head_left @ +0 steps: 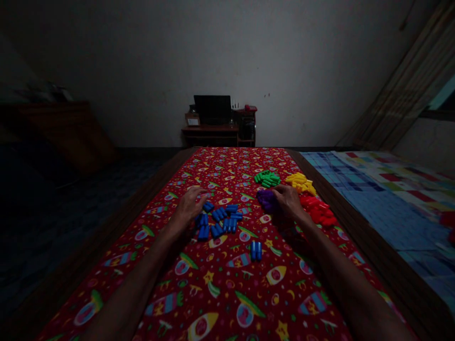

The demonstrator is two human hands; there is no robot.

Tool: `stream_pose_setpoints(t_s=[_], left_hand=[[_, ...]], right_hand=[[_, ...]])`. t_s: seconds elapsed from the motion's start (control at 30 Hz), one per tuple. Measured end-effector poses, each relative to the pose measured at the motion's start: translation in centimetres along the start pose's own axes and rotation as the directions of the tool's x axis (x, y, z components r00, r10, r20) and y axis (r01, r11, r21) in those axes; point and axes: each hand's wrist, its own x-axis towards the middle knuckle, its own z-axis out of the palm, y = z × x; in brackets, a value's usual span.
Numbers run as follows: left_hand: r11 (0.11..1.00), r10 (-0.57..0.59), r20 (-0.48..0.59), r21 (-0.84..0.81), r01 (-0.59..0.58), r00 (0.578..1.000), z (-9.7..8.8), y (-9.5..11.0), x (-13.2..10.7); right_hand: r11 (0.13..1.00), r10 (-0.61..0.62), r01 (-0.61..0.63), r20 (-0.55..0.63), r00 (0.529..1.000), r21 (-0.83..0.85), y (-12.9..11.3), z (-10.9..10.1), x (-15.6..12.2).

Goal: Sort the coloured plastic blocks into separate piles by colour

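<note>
Small blue tube-shaped plastic pieces (pixel 224 221) lie in a loose cluster on the left half of the cloth. My left hand (pixel 190 204) is at the cluster's upper left edge, thumb and forefinger apart, with nothing visible between them. A separate blue pair (pixel 256 251) lies nearer to me. My right hand (pixel 288 201) is over the right side of a purple pile (pixel 266 201), its fingertips pinched at the pieces; the hand hides part of them. Close around it are a green pile (pixel 267 178), a yellow pile (pixel 301 183) and a red pile (pixel 319 211).
A red patterned cloth (pixel 213 265) covers the long table with a dark wooden edge (pixel 377 255). Beyond its far end stands a desk with a monitor (pixel 213 109). On the right is a bed with a blue checked cover (pixel 355 199). The room is dim.
</note>
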Motion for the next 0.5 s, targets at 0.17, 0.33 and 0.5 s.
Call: stream_pose_setpoints(t_s=[0.17,0.33,0.5], left_hand=[[0.991,-0.135,0.065,-0.012,0.136,0.989,2.0,-3.2,-1.0],[0.983,-0.134,0.138,-0.108,0.149,0.981,4.1,-3.9,-1.9],[0.967,-0.101,0.241,-0.206,0.153,0.965,5.4,-1.4,-1.8]], right_hand=[[0.999,-0.03,0.027,-0.127,0.991,-0.022,-0.5,-1.3,0.1],[0.983,-0.106,0.112,-0.042,0.993,0.146,-3.1,-1.9,-0.1],[0.952,-0.265,0.206,0.275,0.924,0.225,-5.9,0.3,-3.0]])
